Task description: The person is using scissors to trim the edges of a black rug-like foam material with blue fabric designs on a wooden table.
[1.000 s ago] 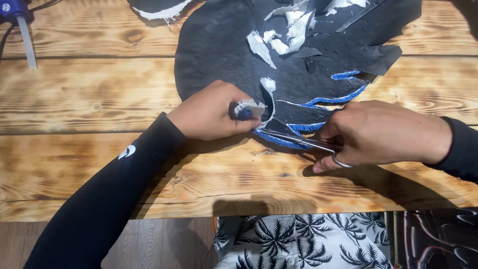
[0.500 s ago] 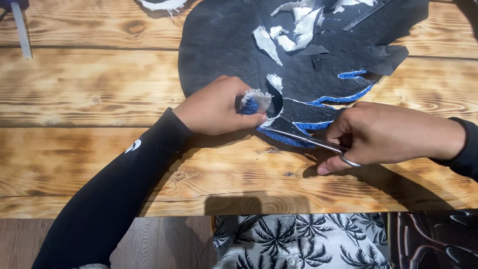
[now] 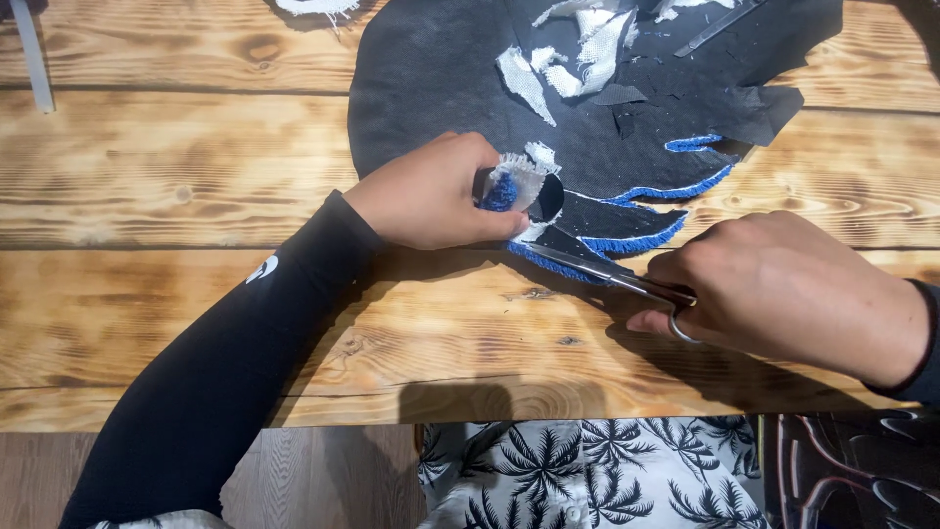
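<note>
The left hand (image 3: pixel 431 193) pinched a folded flap of black fabric (image 3: pixel 441 78) with blue fringe, its grip shut tight. Just right of it, the right hand (image 3: pixel 783 294) closed around scissors (image 3: pixel 597 274), blades touching the fabric edge on the wooden surface (image 3: pixel 176 294).

Warm bright overhead light, soft shadows under both forearms, sharp focus, slight edge distortion

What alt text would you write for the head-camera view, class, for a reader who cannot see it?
A right hand works scissors along blue-edged black fabric on a wooden table, while the left hand pinches a frayed piece. White scraps lie on the fabric.
</note>
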